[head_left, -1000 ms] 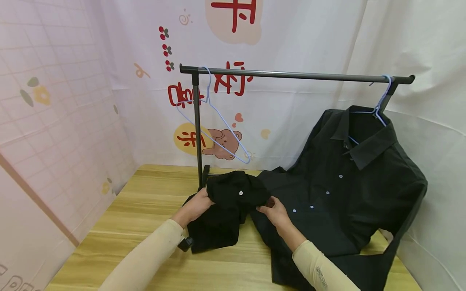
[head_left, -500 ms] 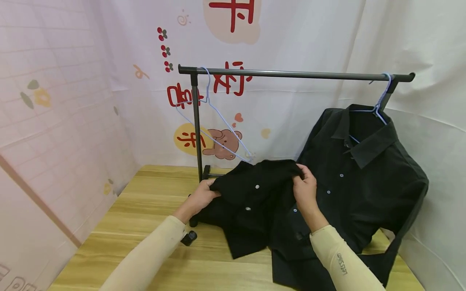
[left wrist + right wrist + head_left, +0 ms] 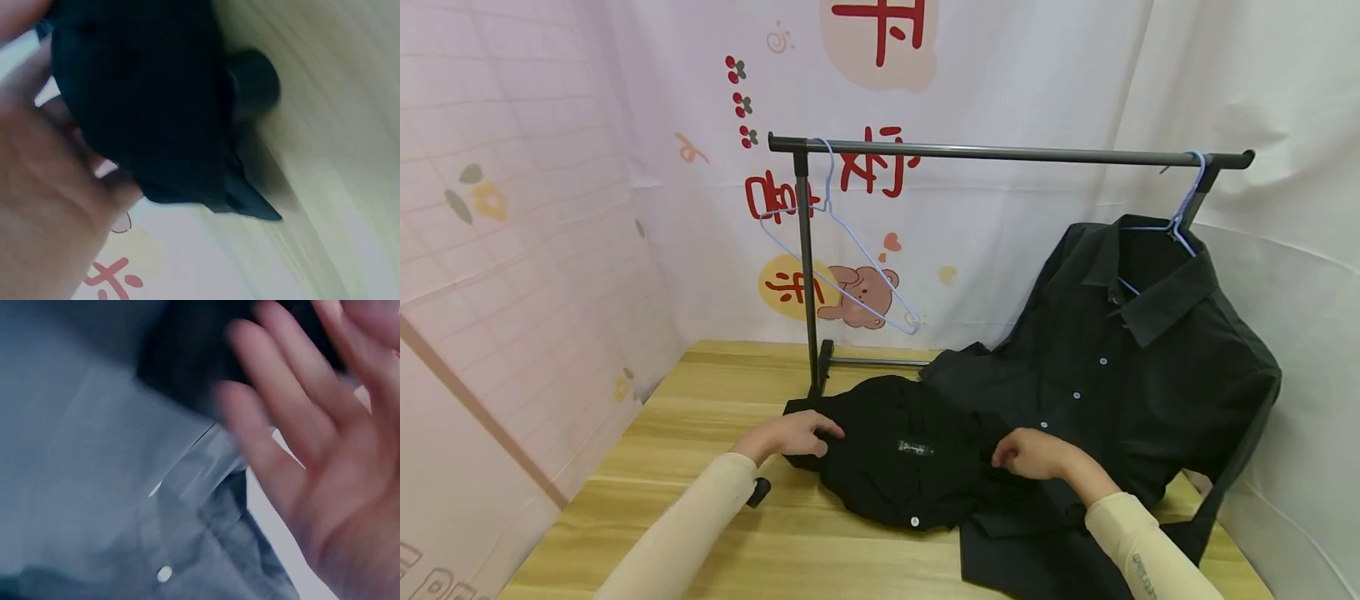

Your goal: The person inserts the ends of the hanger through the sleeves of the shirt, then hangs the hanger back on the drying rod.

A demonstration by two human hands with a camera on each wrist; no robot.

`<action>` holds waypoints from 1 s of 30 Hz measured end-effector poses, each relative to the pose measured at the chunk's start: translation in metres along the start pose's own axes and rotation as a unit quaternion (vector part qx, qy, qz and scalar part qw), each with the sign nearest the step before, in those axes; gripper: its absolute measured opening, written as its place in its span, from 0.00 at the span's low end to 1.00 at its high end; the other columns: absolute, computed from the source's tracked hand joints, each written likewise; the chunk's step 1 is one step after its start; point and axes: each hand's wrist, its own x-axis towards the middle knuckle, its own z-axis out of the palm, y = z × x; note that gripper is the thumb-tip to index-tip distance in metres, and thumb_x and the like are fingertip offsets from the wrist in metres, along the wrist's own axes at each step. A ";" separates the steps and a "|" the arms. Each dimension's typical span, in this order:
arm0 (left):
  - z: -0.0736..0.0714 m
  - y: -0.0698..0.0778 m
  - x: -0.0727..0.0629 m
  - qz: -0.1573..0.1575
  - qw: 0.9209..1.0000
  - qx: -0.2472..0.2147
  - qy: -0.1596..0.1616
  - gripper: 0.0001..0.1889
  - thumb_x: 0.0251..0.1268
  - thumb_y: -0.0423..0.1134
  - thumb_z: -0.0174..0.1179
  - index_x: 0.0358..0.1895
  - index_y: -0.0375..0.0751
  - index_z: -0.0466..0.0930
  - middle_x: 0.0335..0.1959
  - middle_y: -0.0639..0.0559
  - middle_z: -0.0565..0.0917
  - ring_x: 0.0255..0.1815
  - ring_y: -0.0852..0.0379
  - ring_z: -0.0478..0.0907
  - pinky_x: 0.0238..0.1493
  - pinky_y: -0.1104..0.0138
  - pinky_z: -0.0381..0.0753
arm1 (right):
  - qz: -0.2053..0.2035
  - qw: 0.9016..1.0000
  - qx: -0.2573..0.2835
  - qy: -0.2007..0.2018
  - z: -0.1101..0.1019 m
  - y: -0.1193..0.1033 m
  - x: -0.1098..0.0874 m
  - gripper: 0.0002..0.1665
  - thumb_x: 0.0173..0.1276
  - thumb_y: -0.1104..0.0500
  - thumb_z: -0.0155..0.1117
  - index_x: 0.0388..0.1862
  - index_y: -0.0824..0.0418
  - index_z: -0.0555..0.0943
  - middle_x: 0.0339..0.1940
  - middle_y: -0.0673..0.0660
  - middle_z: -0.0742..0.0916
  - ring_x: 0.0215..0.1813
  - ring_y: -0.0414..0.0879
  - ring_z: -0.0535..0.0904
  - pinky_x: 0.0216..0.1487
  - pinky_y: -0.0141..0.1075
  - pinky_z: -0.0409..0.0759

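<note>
A black shirt (image 3: 880, 475) lies spread and rumpled on the table, its small label (image 3: 915, 448) and one white button (image 3: 914, 522) facing up. My left hand (image 3: 793, 434) is at its left side, thumb and index finger parted over the cloth. In the left wrist view the black cloth (image 3: 144, 106) hides part of the fingers. At the right side is my right hand (image 3: 1033, 454), fingertips pointing down at the cloth. The right wrist view shows its fingers (image 3: 281, 381) spread and blurred, with dark cloth behind them.
A second black shirt (image 3: 1078, 433) hangs on a blue hanger (image 3: 1180, 217) at the right, its lower part on the table. Another blue hanger (image 3: 850, 237) hangs bare at the left of the black rack (image 3: 1000, 153). The wooden table (image 3: 647, 492) extends leftward.
The black shirt was gripped and lifted by both hands, shifted right, then laid down with its label facing up. My right hand moved up and right, then down; the left moved down slightly.
</note>
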 end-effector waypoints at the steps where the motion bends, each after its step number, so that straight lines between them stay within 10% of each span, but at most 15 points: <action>1: 0.001 0.001 0.002 0.002 1.000 -0.009 0.017 0.19 0.66 0.30 0.57 0.60 0.39 0.81 0.59 0.45 0.80 0.63 0.42 0.74 0.60 0.50 0.73 | 0.004 0.999 0.002 0.034 0.001 -0.001 0.004 0.10 0.67 0.69 0.60 0.40 0.60 0.86 0.38 0.51 0.86 0.35 0.44 0.77 0.38 0.44 0.77; 5: 0.009 0.014 0.014 0.005 0.995 -0.009 0.094 0.14 0.71 0.38 0.60 0.55 0.37 0.83 0.47 0.49 0.84 0.49 0.50 0.81 0.51 0.54 0.79 | 0.008 0.995 0.018 0.094 0.007 -0.015 0.017 0.12 0.69 0.59 0.66 0.49 0.63 0.85 0.39 0.51 0.85 0.37 0.45 0.79 0.40 0.44 0.78; 11: 0.036 0.023 0.027 -0.003 0.998 0.002 0.062 0.29 0.64 0.40 0.68 0.66 0.35 0.72 0.36 0.51 0.80 0.38 0.53 0.77 0.46 0.56 0.76 | 0.065 0.997 0.025 0.026 0.023 -0.030 0.023 0.38 0.56 0.57 0.79 0.64 0.65 0.75 0.48 0.57 0.83 0.49 0.53 0.78 0.53 0.52 0.76; 16: 0.030 0.023 0.022 0.041 0.995 -0.037 0.084 0.21 0.66 0.40 0.67 0.59 0.35 0.80 0.46 0.45 0.83 0.46 0.49 0.80 0.49 0.55 0.78 | -0.007 0.995 0.043 0.093 0.019 -0.029 0.024 0.18 0.61 0.57 0.74 0.49 0.59 0.84 0.42 0.52 0.85 0.42 0.48 0.80 0.44 0.47 0.79; 23: -0.001 0.033 0.013 0.106 0.963 -0.125 0.216 0.14 0.72 0.40 0.61 0.54 0.39 0.85 0.49 0.47 0.85 0.52 0.50 0.80 0.53 0.56 0.78 | -0.056 0.954 0.151 0.253 -0.009 -0.041 0.024 0.16 0.72 0.54 0.65 0.53 0.61 0.84 0.41 0.55 0.85 0.41 0.48 0.80 0.42 0.40 0.79; 27: -0.009 0.043 0.011 0.117 0.943 -0.208 0.234 0.10 0.75 0.40 0.57 0.47 0.39 0.83 0.37 0.48 0.81 0.39 0.53 0.74 0.42 0.61 0.73 | -0.055 0.928 0.248 0.271 -0.013 -0.050 0.028 0.18 0.77 0.52 0.57 0.54 0.64 0.79 0.33 0.58 0.81 0.35 0.48 0.77 0.36 0.38 0.76; 30: -0.006 0.043 0.012 0.101 0.939 -0.227 0.238 0.11 0.76 0.41 0.55 0.51 0.40 0.82 0.42 0.50 0.82 0.45 0.53 0.77 0.48 0.58 0.76 | -0.028 0.930 0.245 0.274 -0.008 -0.053 0.036 0.17 0.78 0.51 0.55 0.52 0.64 0.78 0.35 0.57 0.82 0.39 0.47 0.78 0.40 0.38 0.76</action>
